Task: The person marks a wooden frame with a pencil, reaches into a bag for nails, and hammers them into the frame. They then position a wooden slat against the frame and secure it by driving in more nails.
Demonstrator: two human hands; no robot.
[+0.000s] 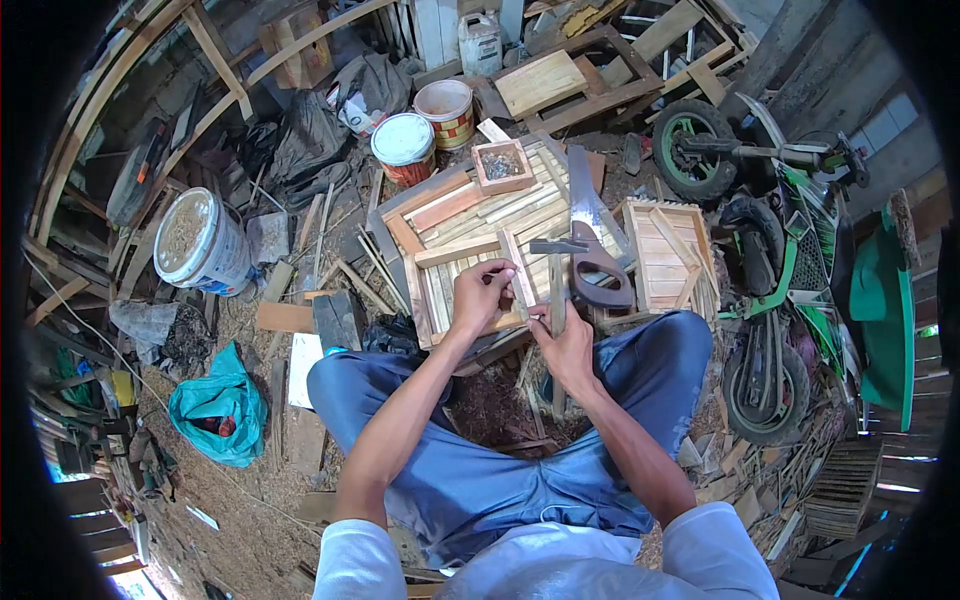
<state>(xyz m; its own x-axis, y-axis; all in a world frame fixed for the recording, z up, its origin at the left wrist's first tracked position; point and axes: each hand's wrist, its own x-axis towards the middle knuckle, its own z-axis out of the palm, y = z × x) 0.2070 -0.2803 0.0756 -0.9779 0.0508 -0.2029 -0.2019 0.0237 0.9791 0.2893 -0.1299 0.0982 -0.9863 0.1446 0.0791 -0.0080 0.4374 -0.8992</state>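
Observation:
A wooden frame (458, 252) lies on the slatted wooden work surface (540, 190) in front of my knees. My left hand (483, 295) is at the frame's right-hand strip, thumb and fingertips pinched together; whatever is between them is too small to make out. My right hand (566, 345) is closed around the wooden handle of a hammer (558, 262), whose metal head points away from me. The thumb and fingertips of that hand are close to the frame's near right corner. Just right of the hammer lies a handsaw (590, 225) with a dark handle.
A small wooden box of nails (503, 166) sits at the back of the surface. A slatted wooden panel (665, 255) is on the right, near a small green motorbike (790, 260). Paint buckets (404, 150), a white bucket (205, 245) and a teal sack (220, 400) stand left.

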